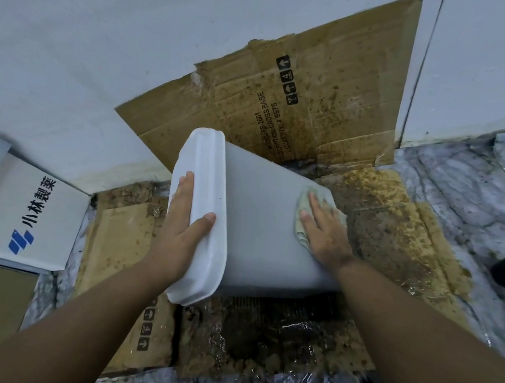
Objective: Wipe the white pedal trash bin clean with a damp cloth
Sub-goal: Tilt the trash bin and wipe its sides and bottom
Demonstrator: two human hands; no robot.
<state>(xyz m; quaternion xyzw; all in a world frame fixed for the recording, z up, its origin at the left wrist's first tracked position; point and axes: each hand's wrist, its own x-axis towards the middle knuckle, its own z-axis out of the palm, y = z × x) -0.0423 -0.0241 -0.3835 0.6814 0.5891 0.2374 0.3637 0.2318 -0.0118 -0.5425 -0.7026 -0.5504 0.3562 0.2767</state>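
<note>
The bin (260, 223) lies tipped on its side over wet cardboard (396, 237) by the wall. The left hand (184, 224) grips its lid (203, 205) (thumb hooked over the edge). The right hand (326, 230) presses a cloth (305, 209) flat against the bin's side, fingers spread straight.

The bin (260, 223) lies tipped on its side at centre, on the floor cardboard (396, 237), lid (202, 214) toward 9 o'clock. The left hand (184, 221) holds the lid. The right hand (325, 230) presses the cloth (309, 203) on the bin's side at 3 o'clock. At 12 o'clock, a cardboard sheet (301, 103) leans against the wall (104, 51). A box (22, 207) sits at 9 o'clock.
</note>
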